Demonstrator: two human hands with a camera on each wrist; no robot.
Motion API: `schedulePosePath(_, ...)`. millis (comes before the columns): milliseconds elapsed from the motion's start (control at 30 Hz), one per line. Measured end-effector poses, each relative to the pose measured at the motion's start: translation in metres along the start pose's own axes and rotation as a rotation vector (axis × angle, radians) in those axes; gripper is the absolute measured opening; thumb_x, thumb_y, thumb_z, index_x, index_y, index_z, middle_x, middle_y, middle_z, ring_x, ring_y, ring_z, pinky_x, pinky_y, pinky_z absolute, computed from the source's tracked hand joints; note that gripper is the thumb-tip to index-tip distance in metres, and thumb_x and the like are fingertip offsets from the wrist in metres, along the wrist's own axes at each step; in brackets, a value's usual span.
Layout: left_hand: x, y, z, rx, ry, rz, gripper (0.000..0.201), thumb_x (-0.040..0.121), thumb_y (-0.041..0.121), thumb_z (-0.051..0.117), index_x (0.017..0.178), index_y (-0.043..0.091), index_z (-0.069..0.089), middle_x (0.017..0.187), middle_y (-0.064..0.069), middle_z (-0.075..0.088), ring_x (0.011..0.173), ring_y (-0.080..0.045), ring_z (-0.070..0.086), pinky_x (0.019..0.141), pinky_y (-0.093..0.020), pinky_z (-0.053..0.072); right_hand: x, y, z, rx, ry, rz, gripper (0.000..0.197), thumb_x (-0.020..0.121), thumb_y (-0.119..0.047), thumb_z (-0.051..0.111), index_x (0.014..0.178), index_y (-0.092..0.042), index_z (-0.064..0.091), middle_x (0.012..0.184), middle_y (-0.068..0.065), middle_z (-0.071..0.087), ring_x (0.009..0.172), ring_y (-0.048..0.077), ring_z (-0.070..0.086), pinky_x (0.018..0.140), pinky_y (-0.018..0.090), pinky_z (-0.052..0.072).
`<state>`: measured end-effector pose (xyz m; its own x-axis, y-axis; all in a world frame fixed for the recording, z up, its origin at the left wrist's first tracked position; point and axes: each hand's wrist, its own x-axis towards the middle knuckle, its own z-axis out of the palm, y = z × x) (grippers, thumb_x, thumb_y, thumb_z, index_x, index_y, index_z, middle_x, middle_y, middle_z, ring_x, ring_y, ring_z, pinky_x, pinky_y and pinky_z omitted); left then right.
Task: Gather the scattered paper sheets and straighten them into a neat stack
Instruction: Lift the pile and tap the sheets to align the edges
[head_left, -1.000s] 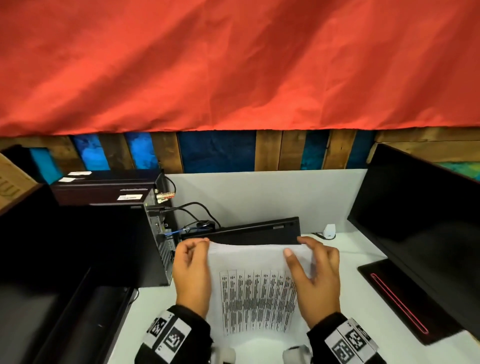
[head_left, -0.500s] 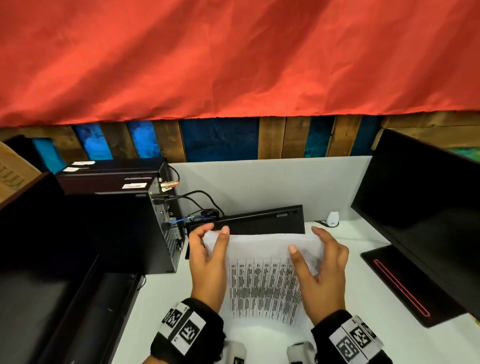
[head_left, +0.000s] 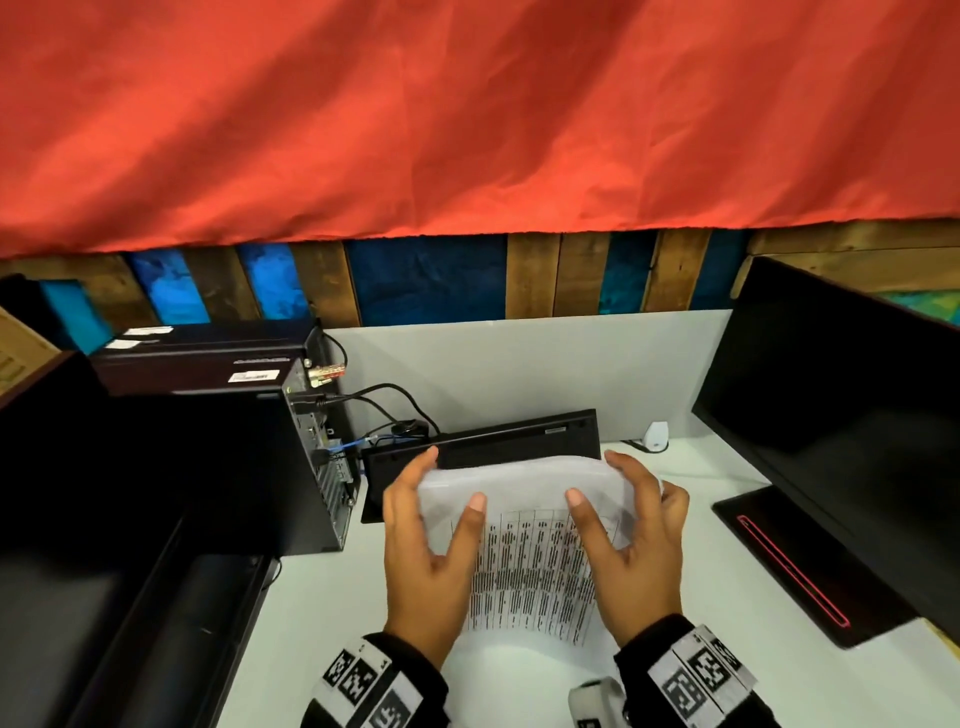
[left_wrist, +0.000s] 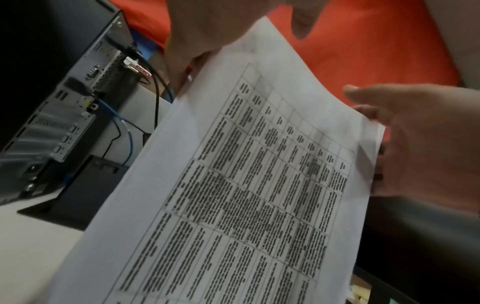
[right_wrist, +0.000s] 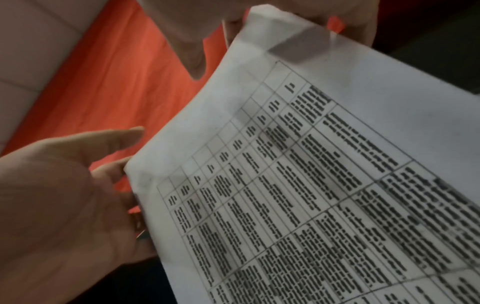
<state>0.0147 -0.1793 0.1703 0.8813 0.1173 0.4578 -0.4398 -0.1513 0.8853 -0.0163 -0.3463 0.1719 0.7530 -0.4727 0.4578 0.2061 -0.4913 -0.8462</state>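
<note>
Two hands | left hand (head_left: 431, 561); right hand (head_left: 639, 551) | hold paper sheets (head_left: 524, 561) (printed tables)

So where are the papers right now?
The paper sheets are at the middle of the head view, held up between the left hand and the right hand, just in front of the black keyboard leaning on the white divider.

Bare white desk (head_left: 332, 597) lies open to the left of the left hand (head_left: 426, 561), as far as the black computer tower (head_left: 218, 467). Its cables (head_left: 384, 400) crowd the back corner. A flat black device (head_left: 498, 441) stands just behind the paper sheets (head_left: 530, 551). To the right, desk runs free up to the monitor base (head_left: 800, 566) and the monitor (head_left: 841, 415).
</note>
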Motion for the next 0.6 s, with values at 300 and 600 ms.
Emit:
schedulePosePath(300,0.0011,0.0012,0.0039,0.165,0.042,0.075,0.036,0.084,0.040,0.062,0.117,0.027,0.061,0.118,0.007,0.048,0.114,0.007,0.049,0.088,0.001,0.039,-0.0010,-0.0008,0.0052,-0.045,0.008,-0.067,0.049,0.070,-0.066,0.058,0.115,-0.047,0.054,0.111,-0.009,0.034,0.107,-0.020,0.041,0.085,0.010,0.043)
schedulePosePath(600,0.0087,-0.0002,-0.0033,-0.021,0.059,-0.102,0.057,0.088,0.035,0.063,0.140,0.030,0.039,0.124,0.015,0.055,0.115,-0.007,0.058,0.099,-0.036,0.051,-0.0032,-0.0017,-0.0002,-0.052,0.000,-0.065,0.040,0.075,-0.048,0.063,0.114,-0.041,0.060,0.118,-0.007,0.033,0.108,-0.023,0.039,0.085,0.005,0.039)
